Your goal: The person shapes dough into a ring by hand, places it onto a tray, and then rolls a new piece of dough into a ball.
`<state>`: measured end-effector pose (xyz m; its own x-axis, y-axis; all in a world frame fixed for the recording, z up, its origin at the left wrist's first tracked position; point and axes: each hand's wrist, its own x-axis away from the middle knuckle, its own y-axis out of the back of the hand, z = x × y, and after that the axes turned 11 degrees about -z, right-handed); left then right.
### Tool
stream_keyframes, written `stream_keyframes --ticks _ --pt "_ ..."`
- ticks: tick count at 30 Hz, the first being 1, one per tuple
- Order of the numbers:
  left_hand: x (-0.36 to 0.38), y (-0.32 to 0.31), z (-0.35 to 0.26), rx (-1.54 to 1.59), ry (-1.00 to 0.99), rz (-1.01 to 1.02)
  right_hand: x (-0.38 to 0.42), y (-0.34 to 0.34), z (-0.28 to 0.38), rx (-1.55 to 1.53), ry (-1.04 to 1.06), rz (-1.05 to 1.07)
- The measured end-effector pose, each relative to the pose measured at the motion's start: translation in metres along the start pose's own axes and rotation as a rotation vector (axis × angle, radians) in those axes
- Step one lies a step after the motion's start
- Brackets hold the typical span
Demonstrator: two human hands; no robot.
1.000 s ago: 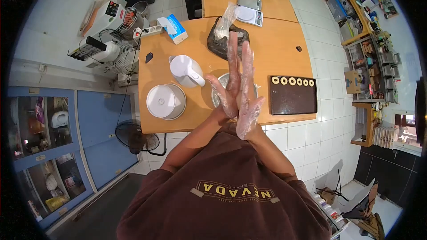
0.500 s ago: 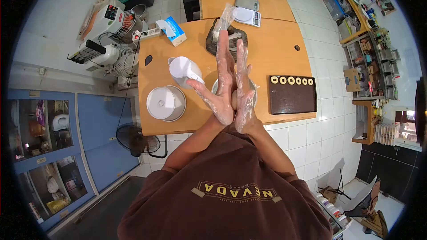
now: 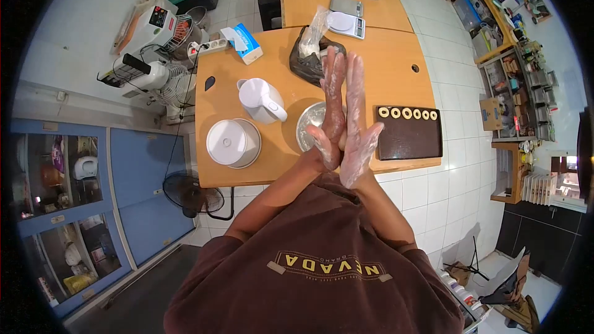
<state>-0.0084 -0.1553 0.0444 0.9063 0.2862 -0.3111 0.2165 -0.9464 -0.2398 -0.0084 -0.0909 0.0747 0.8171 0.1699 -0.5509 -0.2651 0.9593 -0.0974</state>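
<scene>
My left hand (image 3: 333,120) and my right hand (image 3: 356,127) face each other palm to palm, fingers stretched forward and whitened with flour. Between the palms, a pale ball of dough (image 3: 342,142) is pressed; only a small part of it shows. Below and behind them is a metal bowl (image 3: 304,128), dusted white inside and partly covered by the hands. To the right lies a dark baking tray (image 3: 409,139) with a row of several ring-shaped dough pieces (image 3: 406,113) along its far edge.
Left on the table stand a white jug (image 3: 258,99) and a lidded white tub (image 3: 232,142). Farther back are a tissue pack (image 3: 249,46), a black plastic bag (image 3: 303,65) and a kitchen scale (image 3: 348,23). A fan (image 3: 189,195) stands by the table's left front corner.
Both hands have shifted right, uncovering the bowl's left side. The left hand has slid back against the right, and the dough between them has moved along.
</scene>
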Motion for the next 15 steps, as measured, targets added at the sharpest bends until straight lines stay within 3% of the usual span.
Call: stream_keyframes --ticks 1,3,5,8,10,14,15 --pt "0.001 0.000 -0.003 -0.121 -0.011 -0.005 -0.005 -0.002 -0.002 -0.087 0.042 -0.022" --pt "0.002 -0.004 -0.012 -0.074 -0.057 -0.001 -0.009 -0.002 -0.002 -0.142 0.059 -0.030" --pt "0.008 -0.010 -0.028 0.261 -0.119 0.017 -0.008 0.002 0.000 -0.075 -0.002 -0.007" --pt "0.001 -0.018 -0.047 0.510 -0.067 -0.072 -0.005 0.003 0.001 0.005 -0.044 0.029" --pt "-0.009 -0.001 -0.051 0.359 0.023 -0.115 0.001 0.002 -0.001 0.031 -0.002 0.058" --pt "-0.017 -0.001 -0.040 0.567 0.058 -0.187 0.014 0.002 -0.009 0.134 0.037 0.079" --pt "-0.014 0.000 -0.031 0.735 0.187 -0.259 0.015 0.002 -0.006 0.159 0.051 0.071"
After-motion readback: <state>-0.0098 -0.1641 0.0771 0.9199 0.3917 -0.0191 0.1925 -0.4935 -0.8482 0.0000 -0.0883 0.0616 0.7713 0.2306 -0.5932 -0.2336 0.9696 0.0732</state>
